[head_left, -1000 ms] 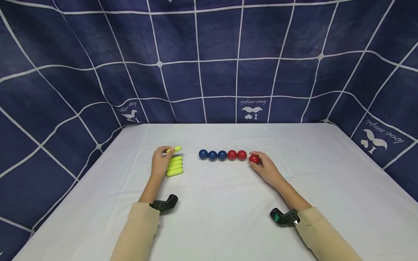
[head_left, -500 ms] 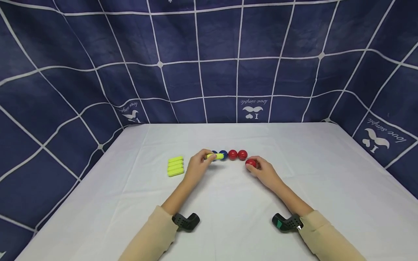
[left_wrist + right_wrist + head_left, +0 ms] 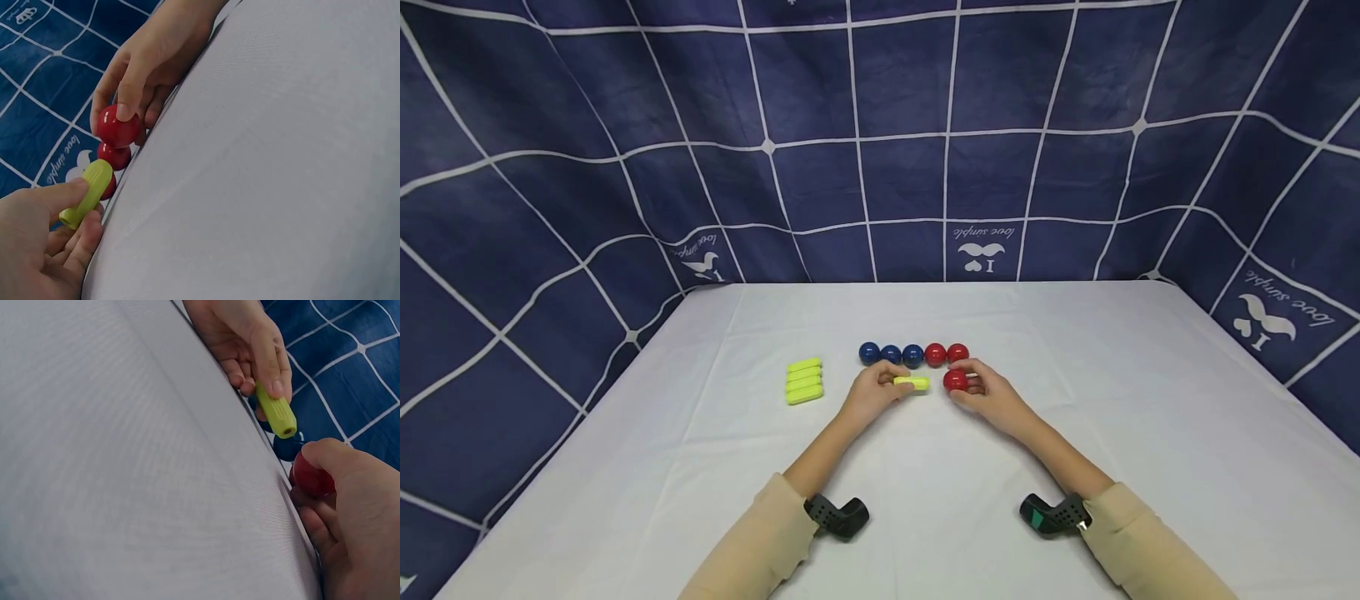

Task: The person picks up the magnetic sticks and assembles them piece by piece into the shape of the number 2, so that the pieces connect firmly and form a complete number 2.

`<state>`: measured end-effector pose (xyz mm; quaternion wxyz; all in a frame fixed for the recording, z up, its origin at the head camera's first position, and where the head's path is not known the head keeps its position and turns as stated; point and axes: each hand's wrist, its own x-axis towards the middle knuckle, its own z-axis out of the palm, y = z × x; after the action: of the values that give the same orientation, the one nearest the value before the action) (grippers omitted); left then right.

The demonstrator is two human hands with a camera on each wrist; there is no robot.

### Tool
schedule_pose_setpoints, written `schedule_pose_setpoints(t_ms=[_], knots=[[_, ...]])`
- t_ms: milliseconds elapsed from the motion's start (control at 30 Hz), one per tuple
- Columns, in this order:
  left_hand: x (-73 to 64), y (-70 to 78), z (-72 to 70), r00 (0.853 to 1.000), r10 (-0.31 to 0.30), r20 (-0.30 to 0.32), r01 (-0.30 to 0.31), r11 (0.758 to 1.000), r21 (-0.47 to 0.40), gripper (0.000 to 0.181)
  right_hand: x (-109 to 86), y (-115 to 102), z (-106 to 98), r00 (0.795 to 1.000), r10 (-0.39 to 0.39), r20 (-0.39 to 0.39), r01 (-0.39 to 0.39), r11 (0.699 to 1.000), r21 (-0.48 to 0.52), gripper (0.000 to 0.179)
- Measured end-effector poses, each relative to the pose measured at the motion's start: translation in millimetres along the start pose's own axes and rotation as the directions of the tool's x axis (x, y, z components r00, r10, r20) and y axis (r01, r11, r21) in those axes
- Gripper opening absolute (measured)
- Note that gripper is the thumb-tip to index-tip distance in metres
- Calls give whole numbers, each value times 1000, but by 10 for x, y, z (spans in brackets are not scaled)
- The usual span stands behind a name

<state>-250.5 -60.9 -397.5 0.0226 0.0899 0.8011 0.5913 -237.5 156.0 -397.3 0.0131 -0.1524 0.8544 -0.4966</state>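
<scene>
My left hand pinches a short yellow-green stick between thumb and fingers. Ridges run along the stick, and a small dark hole shows in its end in the right wrist view. Facing it, my right hand grips a glossy red ball with thumb and fingertips. A small gap separates the stick's end from the ball. Just behind both hands lies a row of three blue balls and two more red balls.
Several more yellow-green sticks lie stacked side by side left of the left hand. A white cloth covers the table. Behind and at both sides hangs a dark blue curtain with white grid lines.
My left hand has carried one stick from the pile rightward to the middle, then nearer to me. My right hand has taken the end red ball out of the row, moving it left and nearer.
</scene>
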Motion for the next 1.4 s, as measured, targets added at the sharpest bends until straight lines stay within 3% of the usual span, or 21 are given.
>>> schedule_pose_setpoints(t_ms=[133,200,333,500,1033,1233,1300,1400], knots=[[-9,-15,1,999,19,34,-19,1000,10,24,-2,13,19,1000,7,18,-7,1000,16,40],[-68,71,-12,998,35,56,-37,999,25,23,-3,18,22,1000,4,26,-4,1000,0,41],[-69,82,-15,995,46,88,-49,998,37,24,-1,21,19,1000,0,27,1,1000,-28,42],[3,-25,10,995,53,89,-58,997,55,25,5,24,14,1000,-5,28,6,999,-46,42],[-28,-19,18,989,84,122,-104,982,160,21,-6,33,11,995,-71,68,75,996,-49,50],[-38,6,2,982,113,149,-144,966,215,19,-16,32,3,995,-59,76,64,996,-68,44],[-37,19,-23,982,140,130,-170,953,251,17,-17,26,2,996,-52,74,57,996,-72,42],[-19,26,-95,971,236,45,-238,923,304,14,-15,26,-1,996,-46,72,52,995,-80,42]])
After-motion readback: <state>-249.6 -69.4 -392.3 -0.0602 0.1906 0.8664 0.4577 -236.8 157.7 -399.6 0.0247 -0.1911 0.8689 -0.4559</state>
